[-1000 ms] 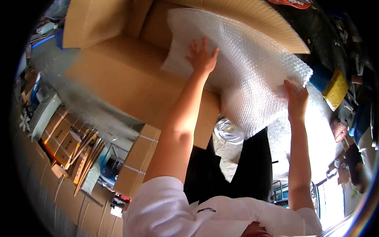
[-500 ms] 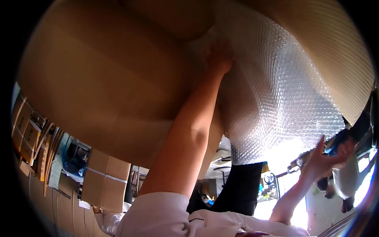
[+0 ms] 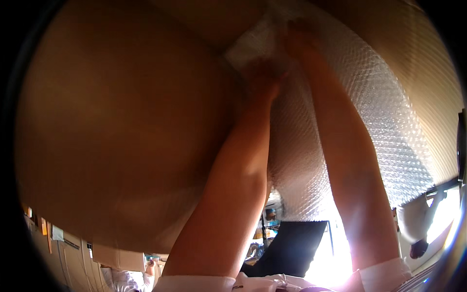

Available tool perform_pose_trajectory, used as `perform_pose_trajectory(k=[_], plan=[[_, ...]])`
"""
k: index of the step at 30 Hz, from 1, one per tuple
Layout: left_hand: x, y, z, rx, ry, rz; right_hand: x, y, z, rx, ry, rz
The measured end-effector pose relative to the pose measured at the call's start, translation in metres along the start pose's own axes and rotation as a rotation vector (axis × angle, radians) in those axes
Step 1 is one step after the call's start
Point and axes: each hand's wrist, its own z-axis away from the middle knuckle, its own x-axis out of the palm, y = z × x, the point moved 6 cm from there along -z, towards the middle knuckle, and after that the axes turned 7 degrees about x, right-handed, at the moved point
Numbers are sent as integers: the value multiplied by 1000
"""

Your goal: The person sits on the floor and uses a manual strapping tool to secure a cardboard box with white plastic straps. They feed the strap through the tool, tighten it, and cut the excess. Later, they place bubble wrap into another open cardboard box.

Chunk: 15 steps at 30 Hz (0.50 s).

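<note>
A sheet of clear bubble wrap (image 3: 401, 141) hangs over the inside of a large brown cardboard box (image 3: 97, 146) and runs down into its dark inner corner. My left hand (image 3: 265, 80) reaches deep into the corner and lies against the wrap; its thumb stands apart, while its other fingertips fade into shadow. Farther in and to the right, my right hand (image 3: 302, 39) rests on the same sheet, fingers stretched out but blurred. The two hands are close together, not touching. Nothing shows as grasped in either one.
Ribbed cardboard (image 3: 440, 141) rises on the right, beyond the wrap. A co-worker in a white top (image 3: 126, 280) stands at the lower left beside another carton (image 3: 119, 255). Another person (image 3: 413, 224) is at the right edge. Bright light glares from the lower right.
My right hand has come in from the lower right, outside the sheet, and now reaches onto the bubble wrap beside my left hand. The view has shifted, and the box wall fills more of the left.
</note>
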Motion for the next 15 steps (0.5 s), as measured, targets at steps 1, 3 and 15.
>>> perform_pose_trajectory(k=[1, 3, 15], plan=[[5, -15, -3, 2, -65, -75, 23, 16, -1, -19, 47, -12], [13, -35, -12, 33, -151, -247, 65, 43, -6, -28, 83, -155], [7, 1, -15, -271, -475, 35, 75, 52, -1, 310, -626, -308]])
